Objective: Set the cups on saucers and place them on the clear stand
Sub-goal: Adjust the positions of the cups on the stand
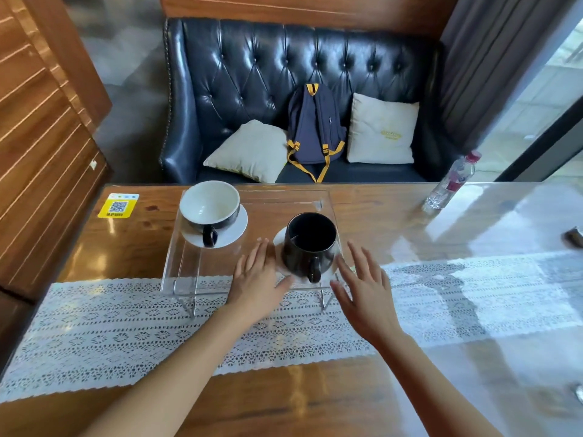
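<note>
On the clear stand (202, 269), black cup (310, 241) between both open, empty grips.

— What is carried by the clear acrylic stand (249, 201)?
— Two saucered cups: a white-lined cup (209, 205) and a black mug (309, 242), flanked by an open left hand (257, 279) and right hand (366, 287).

Black cup (310, 244), white saucer (280, 244) — white lace runner (126, 329), yellow sticker (117, 205).

From my remote feed: both forearms bare to the frame's edge, left hand (259, 280) and right hand (366, 293) ungloved, no sleeves or rings visible.
</note>
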{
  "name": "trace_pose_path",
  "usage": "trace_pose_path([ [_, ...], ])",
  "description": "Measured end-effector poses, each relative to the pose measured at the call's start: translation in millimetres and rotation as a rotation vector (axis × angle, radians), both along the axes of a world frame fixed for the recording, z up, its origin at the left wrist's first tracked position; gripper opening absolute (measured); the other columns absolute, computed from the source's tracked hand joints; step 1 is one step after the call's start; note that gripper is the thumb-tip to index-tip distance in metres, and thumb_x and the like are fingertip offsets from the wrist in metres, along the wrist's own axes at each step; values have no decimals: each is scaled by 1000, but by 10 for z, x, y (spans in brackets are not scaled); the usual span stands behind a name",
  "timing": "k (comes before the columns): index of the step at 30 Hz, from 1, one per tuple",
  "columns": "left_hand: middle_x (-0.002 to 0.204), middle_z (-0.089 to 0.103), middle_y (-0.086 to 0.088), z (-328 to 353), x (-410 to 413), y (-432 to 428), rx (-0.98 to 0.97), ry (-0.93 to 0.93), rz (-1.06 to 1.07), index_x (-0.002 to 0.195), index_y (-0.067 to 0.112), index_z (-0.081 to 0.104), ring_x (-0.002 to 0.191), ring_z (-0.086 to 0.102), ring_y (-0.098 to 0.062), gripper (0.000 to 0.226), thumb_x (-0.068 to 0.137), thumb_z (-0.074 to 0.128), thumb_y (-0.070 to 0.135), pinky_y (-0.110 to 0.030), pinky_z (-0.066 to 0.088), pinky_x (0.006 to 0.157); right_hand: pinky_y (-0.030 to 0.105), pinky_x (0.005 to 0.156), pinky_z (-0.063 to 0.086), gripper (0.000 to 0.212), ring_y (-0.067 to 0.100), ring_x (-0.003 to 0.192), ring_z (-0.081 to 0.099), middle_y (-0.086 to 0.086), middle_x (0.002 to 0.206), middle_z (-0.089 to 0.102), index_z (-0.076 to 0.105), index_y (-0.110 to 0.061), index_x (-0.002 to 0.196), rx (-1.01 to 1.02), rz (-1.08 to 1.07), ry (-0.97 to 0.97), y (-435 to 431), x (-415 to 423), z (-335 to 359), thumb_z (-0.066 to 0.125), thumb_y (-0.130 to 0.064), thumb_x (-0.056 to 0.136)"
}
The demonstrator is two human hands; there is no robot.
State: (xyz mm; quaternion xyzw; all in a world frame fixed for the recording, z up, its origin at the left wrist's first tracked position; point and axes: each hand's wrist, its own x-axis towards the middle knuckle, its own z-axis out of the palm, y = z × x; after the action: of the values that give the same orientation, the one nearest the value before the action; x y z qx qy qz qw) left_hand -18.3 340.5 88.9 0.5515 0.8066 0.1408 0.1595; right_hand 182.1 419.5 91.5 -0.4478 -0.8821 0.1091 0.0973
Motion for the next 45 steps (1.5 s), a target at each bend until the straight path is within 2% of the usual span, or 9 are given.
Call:
trace_pose_path([
  [6,160,-3,-6,38,-138,355,-9,-149,47,149,13,2,146,-6,-20,80,90,42,48,-42,-3,116,48,118,13,59,23,151,-4,-1,163,-2,29,-25,147,5,49,-120,361,-206,65,35,-50,95],
  [13,160,-3,-6,-75,-187,623,53,-214,158,149,13,0,146,-4,-21,74,94,40,41,-48,1,115,47,117,16,61,25,150,-3,3,164,-1,24,-23,149,-16,45,-99,608,-393,72,39,-47,94],
  [16,160,1,-5,-109,-125,699,106,-216,241,148,13,2,146,-3,-19,67,95,38,34,-44,-1,115,46,118,17,64,26,150,-3,4,164,-1,22,-22,150,-54,45,-69,658,-454,74,42,-45,94],
  [21,160,3,2,-165,-84,780,89,-182,343,149,19,4,145,-6,-12,68,92,40,30,-36,-4,114,40,121,15,61,24,148,13,7,160,21,33,-15,146,-193,6,304,645,-534,58,55,-31,92],
  [25,160,5,4,-189,-75,802,100,-164,359,149,20,5,145,-5,-10,70,91,42,36,-33,-6,113,36,112,32,69,23,137,37,7,146,45,38,-12,141,-263,-51,617,724,-690,166,69,-28,82],
  [32,159,5,6,-173,-68,761,128,-182,342,149,19,5,144,-6,-7,85,85,48,54,-34,-7,114,49,92,51,89,19,119,56,-4,131,57,36,-29,138,-467,111,558,883,-817,237,83,-32,63],
  [37,159,8,6,-162,-58,739,163,-161,332,149,19,7,145,-3,-10,93,79,49,64,-36,-2,115,31,86,48,83,4,110,52,-14,122,57,35,-32,138,-384,85,589,833,-827,201,77,-23,68],
  [41,159,9,6,-171,-64,733,172,-173,329,149,21,7,145,-2,-9,95,77,50,66,-37,-2,115,33,80,47,85,21,112,60,-5,127,61,28,-29,142,-361,83,498,862,-830,204,75,-22,72],
  [45,159,11,4,-183,-67,731,185,-162,332,148,20,7,145,-1,-10,94,78,50,65,-38,0,116,47,89,50,86,30,116,60,-2,131,61,25,-27,140,-346,80,325,996,-829,271,76,-29,72],
])
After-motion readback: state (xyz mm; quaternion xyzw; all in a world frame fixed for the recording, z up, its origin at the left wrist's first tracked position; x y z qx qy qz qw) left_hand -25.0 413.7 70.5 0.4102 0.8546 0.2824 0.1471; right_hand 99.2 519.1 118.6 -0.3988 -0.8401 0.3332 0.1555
